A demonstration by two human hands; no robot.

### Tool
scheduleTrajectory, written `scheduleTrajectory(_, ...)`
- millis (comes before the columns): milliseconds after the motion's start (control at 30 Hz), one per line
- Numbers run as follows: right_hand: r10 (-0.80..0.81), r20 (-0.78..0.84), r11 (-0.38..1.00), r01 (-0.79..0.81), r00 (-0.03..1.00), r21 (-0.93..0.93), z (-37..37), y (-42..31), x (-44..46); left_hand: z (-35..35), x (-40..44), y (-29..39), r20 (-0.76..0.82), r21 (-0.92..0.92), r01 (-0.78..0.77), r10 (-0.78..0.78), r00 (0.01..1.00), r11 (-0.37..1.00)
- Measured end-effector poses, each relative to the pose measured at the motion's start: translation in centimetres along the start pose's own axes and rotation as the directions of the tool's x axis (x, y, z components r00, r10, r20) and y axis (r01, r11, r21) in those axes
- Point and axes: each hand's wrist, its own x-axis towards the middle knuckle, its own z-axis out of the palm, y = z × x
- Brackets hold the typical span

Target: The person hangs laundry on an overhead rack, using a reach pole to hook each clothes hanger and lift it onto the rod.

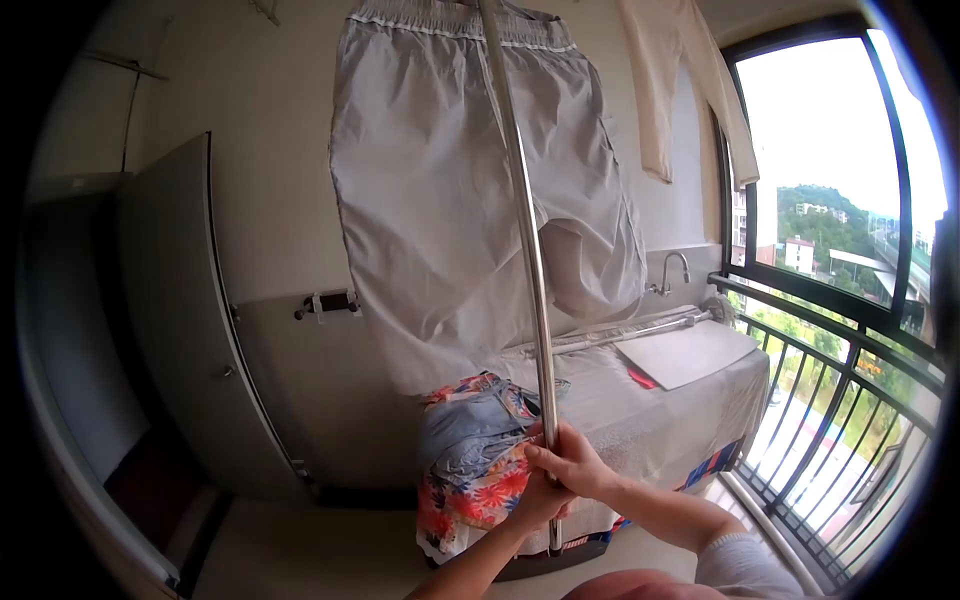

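Note:
A long shiny metal pole (533,260) runs from the top of the view down to its lower end near my body. My right hand (572,460) is wrapped round the pole, and my left hand (541,497) grips it just below, close against the right. Grey pants (430,170) with an elastic waistband hang behind the upper pole; whether the pole's top touches them I cannot tell. Beyond my hands, a blue-grey garment (470,435) lies on a red floral cloth (440,505).
A covered surface (680,420) holds a white board (690,353) and a thin rod. A faucet (677,270) is on the back wall. Beige clothing (655,90) hangs at upper right. Window and railing (850,370) are on the right, a door (175,300) on the left.

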Motion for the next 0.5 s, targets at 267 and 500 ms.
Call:
scheduleTrajectory(267, 0.106, -0.319, 0.975, -0.035, 0.942, 0.220, 1.4, -1.5, 9.3, -7.2, 3.5, 5.1, 0.314, 0.439, -0.289, 0.155, 0.936, 0.851)
scheduleTrajectory(500, -0.182, -0.390, 0.978, 0.126, 0.903, -0.166, -1.2, -8.4, 23.1, -17.5, 0.7, -0.3, 0.311, 0.372, -0.002, -0.122, 0.943, 0.928)
